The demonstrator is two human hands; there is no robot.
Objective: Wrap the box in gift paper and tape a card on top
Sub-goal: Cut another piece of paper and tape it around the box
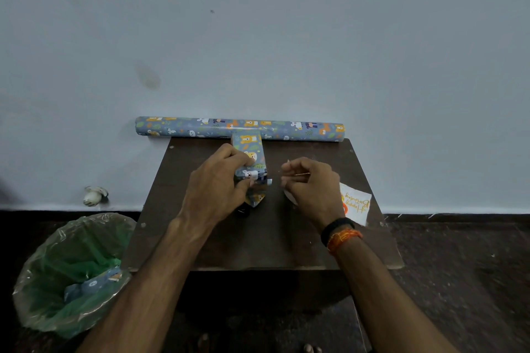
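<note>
A narrow box [249, 146] wrapped in blue animal-print gift paper lies lengthwise at the middle of the small dark table [258, 241]. My left hand [218, 180] grips the box's near part, thumb and fingers curled round it, and folded paper flaps stick out at the near end. To the right and apart from the box, my right hand [309, 183] has its fingers curled and pinches what looks like a thin clear strip of tape. A white "Happy Birthday" card [357, 203] lies on the table just right of that hand.
The gift paper roll [200, 126] lies across the table's far edge against the wall. A bin [71, 266] with a green liner and paper scraps stands on the floor at the left. A white object [289, 195] is partly hidden under my right hand.
</note>
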